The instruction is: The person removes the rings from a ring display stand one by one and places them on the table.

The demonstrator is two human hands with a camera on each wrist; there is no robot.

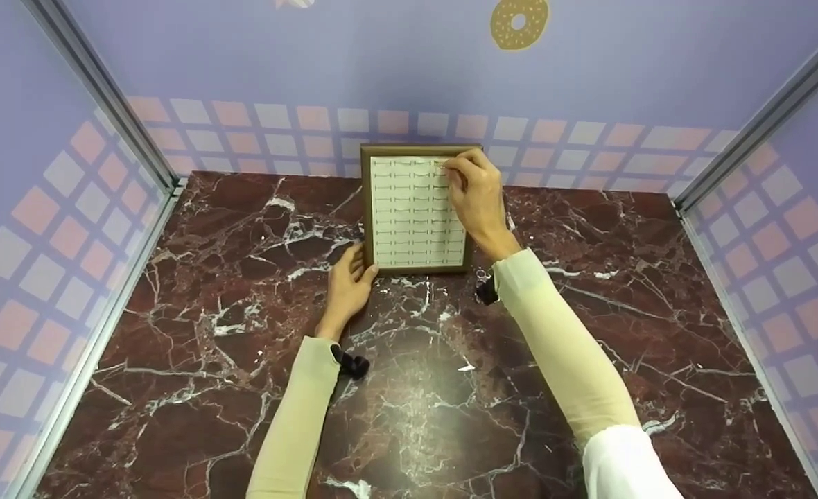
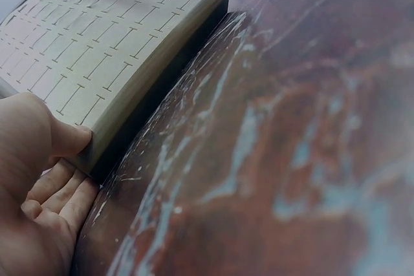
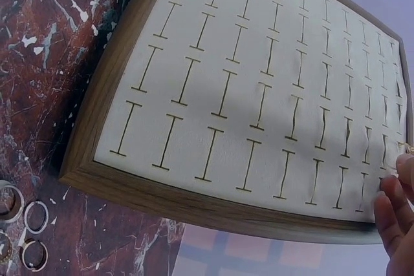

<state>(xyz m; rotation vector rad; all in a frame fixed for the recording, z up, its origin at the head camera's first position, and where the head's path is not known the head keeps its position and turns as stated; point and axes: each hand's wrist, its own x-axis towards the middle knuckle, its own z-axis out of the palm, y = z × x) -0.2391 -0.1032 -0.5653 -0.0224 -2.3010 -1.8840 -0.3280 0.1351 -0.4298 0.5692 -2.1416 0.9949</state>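
Observation:
A wood-framed ring display tray [image 1: 419, 208] with a white slotted pad stands against the back wall, leaning. My left hand [image 1: 350, 284] grips its lower left corner; in the left wrist view the thumb [image 2: 71, 137] lies on the frame's front, with the other fingers at its side and bottom edge. Up at the tray's top right corner, my right hand [image 1: 477, 190] pinches a small gold ring [image 3: 405, 148] at a slot of the end row. The fingertips partly cover this ring. The slots in view around it hold no rings.
Several loose rings [image 3: 33, 254] lie on the dark red marbled table [image 1: 242, 388], beside the tray's lower right corner. Purple walls with a checked band [image 1: 242, 142] enclose the table at the back and both sides. Metal strips [image 1: 683, 201] run along the corners.

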